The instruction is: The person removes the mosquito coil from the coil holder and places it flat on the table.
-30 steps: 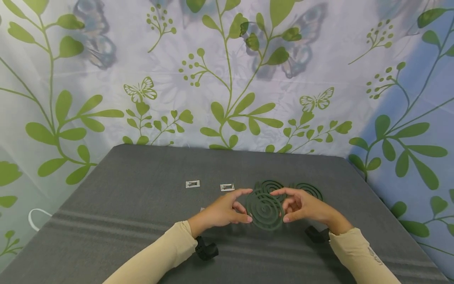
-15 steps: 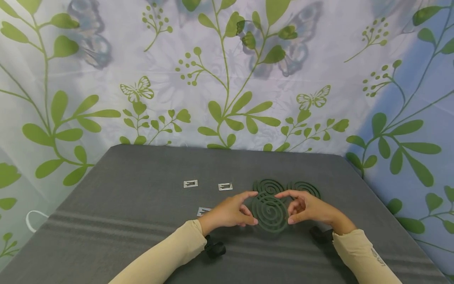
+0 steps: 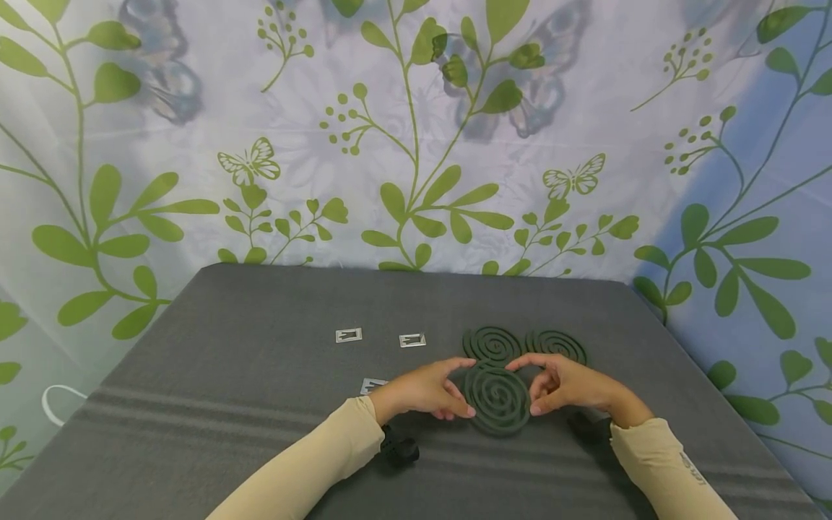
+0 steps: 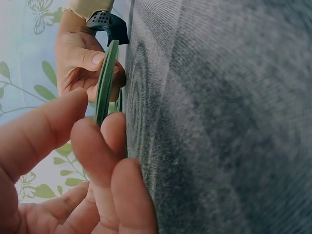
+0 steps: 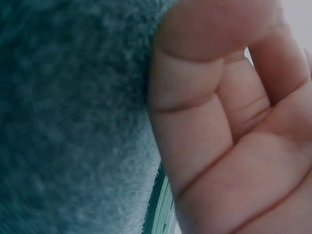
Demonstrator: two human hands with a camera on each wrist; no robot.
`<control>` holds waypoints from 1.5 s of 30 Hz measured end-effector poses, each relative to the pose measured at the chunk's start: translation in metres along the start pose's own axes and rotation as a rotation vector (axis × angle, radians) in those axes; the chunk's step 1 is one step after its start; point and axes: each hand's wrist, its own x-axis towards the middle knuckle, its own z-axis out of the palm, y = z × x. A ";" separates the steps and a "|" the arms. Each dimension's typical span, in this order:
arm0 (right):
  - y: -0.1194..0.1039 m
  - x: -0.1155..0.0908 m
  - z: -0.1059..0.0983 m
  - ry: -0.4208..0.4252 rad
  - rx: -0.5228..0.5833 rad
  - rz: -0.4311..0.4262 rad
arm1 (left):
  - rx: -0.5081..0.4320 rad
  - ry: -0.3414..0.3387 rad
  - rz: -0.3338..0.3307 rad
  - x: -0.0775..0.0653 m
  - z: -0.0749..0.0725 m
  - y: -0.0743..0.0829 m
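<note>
A dark green mosquito coil [image 3: 497, 399] is held by its edges between both hands, its spiral face turned up toward the head camera. My left hand [image 3: 425, 390] grips its left edge with curled fingers and thumb. On the opposite edge, my right hand [image 3: 575, 383] grips it the same way. The left wrist view shows the coil [image 4: 105, 85] edge-on and slightly tilted, with a layered edge. Only a sliver of the coil [image 5: 161, 207] appears in the right wrist view, beyond curled fingers. Whether it touches the table is hard to tell.
Two more green coils, a left one [image 3: 492, 344] and a right one [image 3: 560, 345], lie just behind the hands on the grey cloth-covered table [image 3: 279, 303]. Small metal stands [image 3: 349, 335] lie to the left, one partly hidden by the left wrist. A patterned curtain [image 3: 312, 166] hangs behind.
Both hands have moved slightly right and toward the person with the mosquito coil, uncovering a metal stand by the left wrist. The view has shifted a little.
</note>
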 end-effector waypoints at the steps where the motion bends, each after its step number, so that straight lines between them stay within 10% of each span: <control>1: 0.000 0.000 0.000 0.000 -0.004 0.008 | -0.004 -0.008 -0.005 0.000 0.000 0.000; 36: 0.001 -0.002 -0.002 -0.059 -0.077 0.009 | 0.006 -0.101 -0.031 -0.002 0.000 -0.004; 45: 0.000 -0.003 -0.003 -0.006 -0.065 0.020 | 0.062 -0.176 0.096 -0.009 -0.014 -0.002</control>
